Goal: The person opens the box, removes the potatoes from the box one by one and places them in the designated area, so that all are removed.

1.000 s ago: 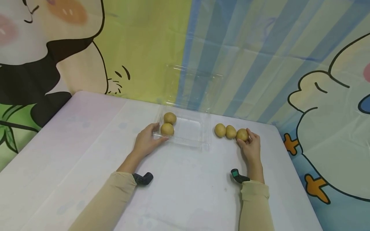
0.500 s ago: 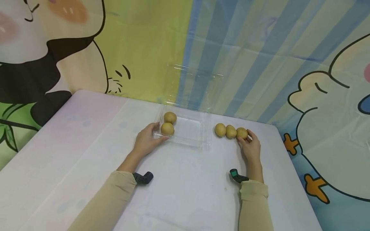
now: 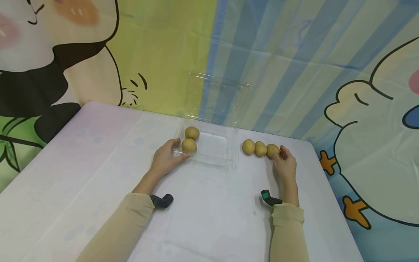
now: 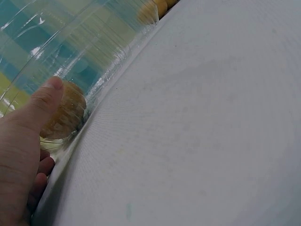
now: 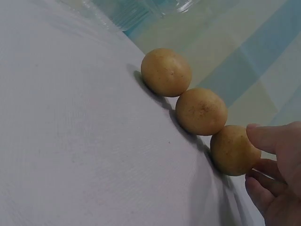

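A clear plastic clamshell box stands with its lid raised at the table's back edge. Two potatoes lie in its left end. My left hand grips that end, thumb at the front and fingers around the left side; in the left wrist view the thumb lies against the plastic before a potato. Right of the box, three potatoes sit in a touching row. At the rightmost potato is my right hand, its thumb and fingertips loosely at the potato's right edge.
A white cloth covers the table. Behind it hangs a printed curtain with stripes and cartoon animals. The raised clear lid stands up against the curtain. Each wrist wears a small black camera.
My right hand has loosened around the rightmost potato and drawn back slightly to the right. The left hand, the box and the potatoes in it stay in place.
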Motion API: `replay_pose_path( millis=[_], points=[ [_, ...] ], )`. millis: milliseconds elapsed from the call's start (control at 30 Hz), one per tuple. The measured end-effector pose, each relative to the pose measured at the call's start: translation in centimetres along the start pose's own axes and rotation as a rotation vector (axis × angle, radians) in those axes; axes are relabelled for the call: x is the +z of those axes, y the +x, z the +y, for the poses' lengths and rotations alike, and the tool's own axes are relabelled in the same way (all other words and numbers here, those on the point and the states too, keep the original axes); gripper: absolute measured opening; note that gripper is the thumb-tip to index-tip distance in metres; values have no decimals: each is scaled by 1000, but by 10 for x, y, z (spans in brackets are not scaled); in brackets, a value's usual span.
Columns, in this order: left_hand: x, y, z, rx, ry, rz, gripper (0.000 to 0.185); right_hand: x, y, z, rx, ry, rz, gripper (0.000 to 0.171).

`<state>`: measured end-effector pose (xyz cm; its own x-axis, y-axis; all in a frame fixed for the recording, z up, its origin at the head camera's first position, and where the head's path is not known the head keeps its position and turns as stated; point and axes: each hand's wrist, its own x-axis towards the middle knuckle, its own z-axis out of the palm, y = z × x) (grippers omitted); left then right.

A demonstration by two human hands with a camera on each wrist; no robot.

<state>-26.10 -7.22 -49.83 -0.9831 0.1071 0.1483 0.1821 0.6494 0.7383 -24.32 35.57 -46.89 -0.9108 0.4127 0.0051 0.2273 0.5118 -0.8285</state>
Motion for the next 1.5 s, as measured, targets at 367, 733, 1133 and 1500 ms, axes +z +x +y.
replay_pose_path(
  millis=[367, 733, 1133, 1500],
  points=[
    [-1, 4, -3, 16, -7, 23, 90, -1, -17, -56, -139, 36, 40, 57],
    [-4, 3, -6, -11, -9, 21, 87, 61, -49, -119, -392, 67, -129, 65],
    [5, -3, -10, -24, -18, 8, 91, 154, -52, -147, -314, -68, -322, 74],
    [2, -5, -4, -4, -19, 40, 90, 194, -55, -174, -243, -200, -311, 73]
  ],
)
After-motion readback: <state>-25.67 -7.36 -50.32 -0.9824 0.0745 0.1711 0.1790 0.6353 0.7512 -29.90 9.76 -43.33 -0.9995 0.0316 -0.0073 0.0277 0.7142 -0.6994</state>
